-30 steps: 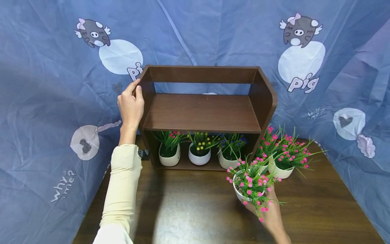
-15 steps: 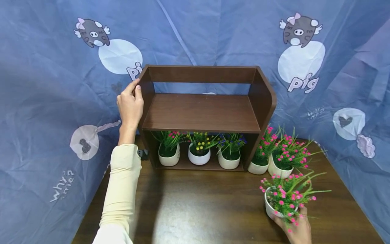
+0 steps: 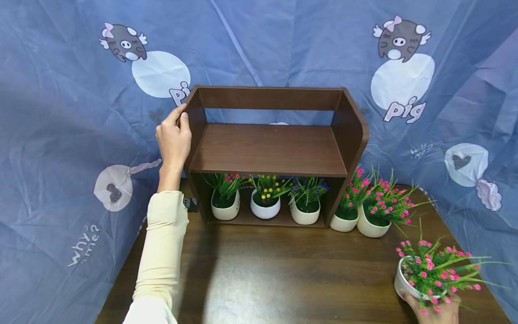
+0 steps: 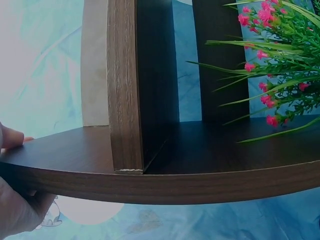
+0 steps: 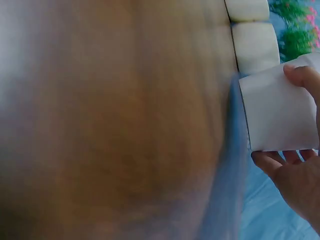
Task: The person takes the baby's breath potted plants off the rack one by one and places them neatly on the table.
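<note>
My left hand [image 3: 174, 139] grips the upper left side panel of a dark brown two-tier shelf [image 3: 269, 150]. In the left wrist view, thumb and fingers lie on opposite faces of that panel [image 4: 65, 152]. At the table's right side, my right hand [image 3: 443, 310] holds a white flowerpot [image 3: 404, 283] with pink artificial flowers and long green blades. The right wrist view has the thumb on one side of the pot [image 5: 280, 110] and the fingers on the other. Whether the pot touches the table is unclear.
On the lower tier stand pots with pink [image 3: 225, 207], yellow [image 3: 265, 207] and blue flowers [image 3: 305, 211]. Two cream pots of pink flowers [image 3: 344, 220] [image 3: 374, 225] stand right of the shelf. Blue printed cloth [image 3: 283, 45] hangs behind the brown table [image 3: 283, 270].
My right hand has carried the white flowerpot rightward and toward me, from in front of the shelf to the table's right side. The left hand and the shelf stay put.
</note>
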### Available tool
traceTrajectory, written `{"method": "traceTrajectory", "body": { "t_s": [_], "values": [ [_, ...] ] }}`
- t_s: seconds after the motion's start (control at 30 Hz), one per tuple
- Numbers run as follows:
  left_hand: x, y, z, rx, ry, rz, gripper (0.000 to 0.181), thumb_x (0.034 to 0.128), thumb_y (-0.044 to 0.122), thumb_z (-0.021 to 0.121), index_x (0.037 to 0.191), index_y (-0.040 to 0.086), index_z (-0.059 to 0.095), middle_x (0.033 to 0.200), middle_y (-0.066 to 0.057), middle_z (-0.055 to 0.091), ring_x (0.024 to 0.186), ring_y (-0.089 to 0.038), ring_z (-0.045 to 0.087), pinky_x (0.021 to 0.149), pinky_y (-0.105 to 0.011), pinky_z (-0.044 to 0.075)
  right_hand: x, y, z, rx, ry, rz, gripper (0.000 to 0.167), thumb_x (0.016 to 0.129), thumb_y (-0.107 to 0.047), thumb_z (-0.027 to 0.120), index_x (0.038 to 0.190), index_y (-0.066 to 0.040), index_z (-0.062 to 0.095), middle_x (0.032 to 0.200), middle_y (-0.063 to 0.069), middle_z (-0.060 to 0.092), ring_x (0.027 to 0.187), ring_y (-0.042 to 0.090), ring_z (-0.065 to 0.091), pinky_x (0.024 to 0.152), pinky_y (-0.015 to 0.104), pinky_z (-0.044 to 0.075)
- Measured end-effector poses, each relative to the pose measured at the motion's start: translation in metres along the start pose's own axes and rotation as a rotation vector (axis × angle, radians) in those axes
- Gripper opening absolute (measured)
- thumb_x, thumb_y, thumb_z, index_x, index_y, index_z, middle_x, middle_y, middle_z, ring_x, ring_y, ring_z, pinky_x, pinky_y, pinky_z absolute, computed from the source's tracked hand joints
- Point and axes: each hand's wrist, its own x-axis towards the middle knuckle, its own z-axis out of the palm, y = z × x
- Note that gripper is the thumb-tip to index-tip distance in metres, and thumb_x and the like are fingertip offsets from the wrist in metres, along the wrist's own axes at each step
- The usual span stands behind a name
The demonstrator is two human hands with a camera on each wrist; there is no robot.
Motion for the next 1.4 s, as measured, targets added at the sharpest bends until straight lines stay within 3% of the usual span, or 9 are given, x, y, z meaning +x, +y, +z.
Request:
{"method": "traceTrajectory", "body": {
  "t_s": [0.1,0.2,0.27,0.3,0.53,0.77,1.0,1.2,1.4],
  "values": [
    [0.001,0.0,0.0,0.0,-0.001,0.003,0.031,0.0961,0.023,0.049,0.122,0.013,0.064,0.079,-0.018,0.065,0.059,-0.026,0.045,0.072,-0.041,0.041,0.005,0.0,-0.003,-0.099,0.041,0.232,0.082,0.05,-0.009,0.091,0.122,0.005,0.053,0.106,0.008,0.063,0.086,-0.002,0.054,0.075,0.022,0.041],
    [0.002,0.001,0.001,-0.007,-0.001,0.014,0.031,0.0962,0.022,0.049,0.122,0.012,0.064,0.08,-0.017,0.065,0.059,-0.025,0.045,0.069,-0.04,0.04,0.008,0.0,-0.006,-0.148,0.004,0.495,0.089,0.062,-0.026,0.086,0.126,0.012,0.037,0.111,0.034,0.048,0.092,0.033,0.054,0.078,0.046,0.038],
    [0.003,0.002,0.0,-0.013,0.001,0.019,0.031,0.0963,0.022,0.049,0.121,0.012,0.064,0.074,-0.017,0.063,0.057,-0.024,0.042,0.066,-0.04,0.038,0.01,0.003,-0.006,-0.146,-0.022,0.57,0.095,0.067,-0.03,0.082,0.131,0.011,0.025,0.117,0.037,0.039,0.102,0.054,0.04,0.082,0.059,0.03],
    [0.003,0.003,0.0,-0.016,0.004,0.023,0.031,0.0961,0.021,0.049,0.121,0.011,0.064,0.072,-0.017,0.061,0.057,-0.024,0.041,0.065,-0.039,0.037,0.012,0.006,-0.006,-0.142,-0.035,0.58,0.099,0.068,-0.032,0.08,0.133,0.012,0.02,0.118,0.038,0.036,0.105,0.056,0.037,0.085,0.061,0.028],
    [0.002,0.003,0.0,0.0,0.008,0.019,0.03,0.0958,0.02,0.05,0.121,0.013,0.064,0.073,-0.017,0.062,0.056,-0.021,0.039,0.066,-0.039,0.039,0.028,0.024,0.002,-0.083,0.019,0.415,0.098,0.064,-0.023,0.083,0.136,0.01,0.025,0.12,0.038,0.035,0.102,0.056,0.04,0.084,0.06,0.028],
    [0.002,0.002,0.0,-0.001,0.004,0.01,0.03,0.096,0.021,0.05,0.122,0.013,0.064,0.076,-0.017,0.064,0.055,-0.021,0.038,0.067,-0.04,0.039,0.049,0.034,0.014,-0.046,0.051,0.363,0.1,0.061,-0.019,0.086,0.137,0.007,0.027,0.123,0.035,0.041,0.106,0.054,0.042,0.09,0.057,0.029],
    [0.002,0.002,-0.002,-0.007,0.006,0.025,0.031,0.0961,0.021,0.049,0.121,0.012,0.064,0.077,-0.017,0.065,0.054,-0.022,0.037,0.065,-0.039,0.038,0.061,0.037,0.028,-0.033,0.021,0.355,0.096,0.064,-0.02,0.084,0.135,0.01,0.026,0.124,0.036,0.035,0.107,0.055,0.038,0.09,0.057,0.028],
    [0.001,0.001,-0.003,-0.003,0.003,0.011,0.03,0.0963,0.021,0.049,0.122,0.015,0.064,0.075,-0.016,0.064,0.05,-0.011,0.033,0.064,-0.037,0.037,0.071,0.04,0.04,0.03,0.003,0.288,0.103,0.063,-0.013,0.084,0.146,-0.011,0.023,0.137,0.028,0.031,0.12,0.046,0.036,0.103,0.045,0.024],
    [0.0,0.0,-0.002,0.002,0.001,0.008,0.031,0.0963,0.022,0.049,0.122,0.014,0.064,0.07,-0.017,0.06,0.051,-0.016,0.034,0.065,-0.038,0.038,0.079,0.038,0.041,-0.041,-0.106,0.242,0.1,0.068,-0.014,0.081,0.148,-0.011,0.02,0.135,0.036,0.026,0.115,0.058,0.031,0.096,0.061,0.023]
  ]
}}
